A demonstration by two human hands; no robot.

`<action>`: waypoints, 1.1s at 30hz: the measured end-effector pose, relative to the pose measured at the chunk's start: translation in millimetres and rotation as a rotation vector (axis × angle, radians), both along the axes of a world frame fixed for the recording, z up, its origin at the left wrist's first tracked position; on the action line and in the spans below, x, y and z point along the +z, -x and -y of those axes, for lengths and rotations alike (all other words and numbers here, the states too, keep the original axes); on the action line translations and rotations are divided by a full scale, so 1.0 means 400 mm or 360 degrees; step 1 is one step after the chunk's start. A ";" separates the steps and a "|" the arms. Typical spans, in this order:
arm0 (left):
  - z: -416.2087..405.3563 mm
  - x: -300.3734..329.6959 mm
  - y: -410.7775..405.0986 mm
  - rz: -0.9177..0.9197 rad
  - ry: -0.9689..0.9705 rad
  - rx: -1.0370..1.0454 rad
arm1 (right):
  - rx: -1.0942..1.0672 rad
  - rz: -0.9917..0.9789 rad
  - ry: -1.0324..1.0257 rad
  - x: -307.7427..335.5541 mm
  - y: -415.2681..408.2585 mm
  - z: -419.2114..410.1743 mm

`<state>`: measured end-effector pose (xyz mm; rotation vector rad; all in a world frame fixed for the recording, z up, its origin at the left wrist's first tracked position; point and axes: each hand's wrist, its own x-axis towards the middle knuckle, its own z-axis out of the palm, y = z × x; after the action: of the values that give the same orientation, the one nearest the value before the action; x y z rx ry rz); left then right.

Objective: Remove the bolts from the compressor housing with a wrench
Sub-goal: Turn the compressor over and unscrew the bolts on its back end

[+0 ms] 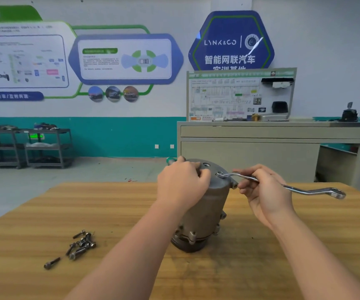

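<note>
Here the left hand (182, 182) grips the top of the compressor housing (205, 213) while the right hand (261, 191) holds the wrench (300, 190), its ring end on a top bolt (220, 174); loose bolts (81, 245) lie on the table (44, 213).

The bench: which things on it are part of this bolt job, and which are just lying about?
In use: compressor, wrench, left hand, right hand, loose bolts on the table.
Lying about: cabinet, shelves.

Bolt head (219, 174) under wrench ring (220, 175)
</note>
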<state>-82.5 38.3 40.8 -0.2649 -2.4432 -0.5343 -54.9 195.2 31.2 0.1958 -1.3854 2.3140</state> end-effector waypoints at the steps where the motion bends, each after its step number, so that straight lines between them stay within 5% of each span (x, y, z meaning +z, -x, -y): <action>1: 0.004 0.002 0.003 -0.0007 -0.0007 -0.0031 | 0.0023 0.0030 0.0046 0.001 0.002 -0.003; 5: 0.059 -0.001 0.012 0.0107 -0.0292 -0.0324 | 0.0404 0.0329 0.0261 0.024 0.021 -0.012; 9: 0.104 -0.012 0.015 0.0187 -0.0505 -0.0421 | 0.0571 0.0666 0.0062 0.095 0.078 -0.007; 13: 0.107 -0.029 0.023 0.0176 -0.0487 -0.0430 | 0.0315 0.0885 -0.0514 0.157 0.144 0.046; 16: 0.098 -0.030 0.032 0.0159 -0.0405 -0.0464 | -0.0058 0.0850 -0.1245 0.201 0.168 0.113; 19: 0.090 -0.030 0.038 0.0225 -0.0476 -0.0557 | -0.0571 0.0651 -0.2232 0.228 0.169 0.184; 21: 0.083 -0.026 0.042 0.0268 -0.0523 -0.0531 | -0.0917 0.0420 -0.2527 0.213 0.145 0.227; 29: 0.072 -0.014 0.023 0.0324 -0.0777 -0.0830 | -0.1213 -0.0539 -0.2321 0.085 0.056 0.201; 33: 0.067 -0.027 0.049 0.0362 -0.0729 -0.0710 | -0.1328 -0.1107 -0.2118 0.018 0.011 0.152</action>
<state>-102.1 11.4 29.9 -0.5835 -2.3880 -1.3579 -59.2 134.2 38.2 0.5785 -1.8286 0.3557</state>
